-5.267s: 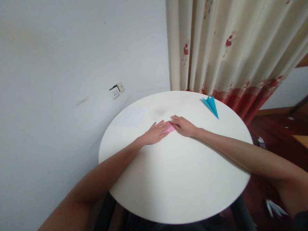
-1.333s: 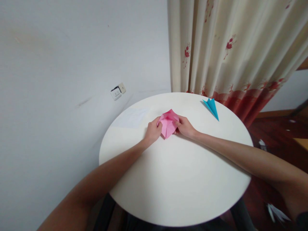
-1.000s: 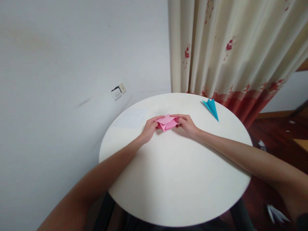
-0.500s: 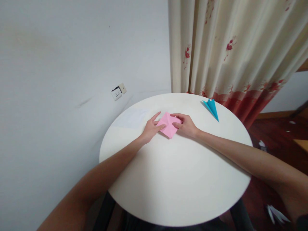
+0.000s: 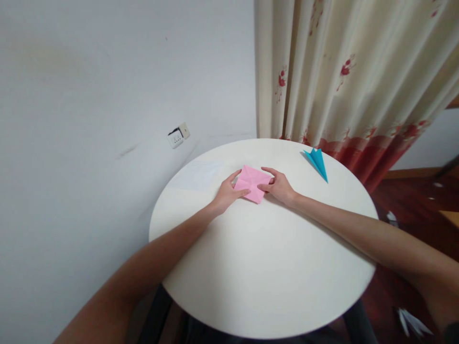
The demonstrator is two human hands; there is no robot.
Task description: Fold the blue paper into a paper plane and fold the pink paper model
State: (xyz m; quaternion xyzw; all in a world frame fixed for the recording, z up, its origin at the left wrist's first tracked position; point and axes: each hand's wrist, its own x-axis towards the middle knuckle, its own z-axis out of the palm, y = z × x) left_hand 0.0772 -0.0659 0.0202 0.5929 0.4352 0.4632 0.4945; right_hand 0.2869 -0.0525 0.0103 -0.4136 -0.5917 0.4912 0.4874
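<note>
A folded pink paper (image 5: 252, 183) lies flat on the round white table (image 5: 265, 267). The left hand (image 5: 226, 193) rests on its left edge, thumb and fingers spread over the corner; the right hand (image 5: 280, 185) presses its right edge, fingers laid on the sheet. A blue paper plane (image 5: 317, 162) sits well apart near the far rim, before a cream curtain (image 5: 344, 71) with red flowers.
</note>
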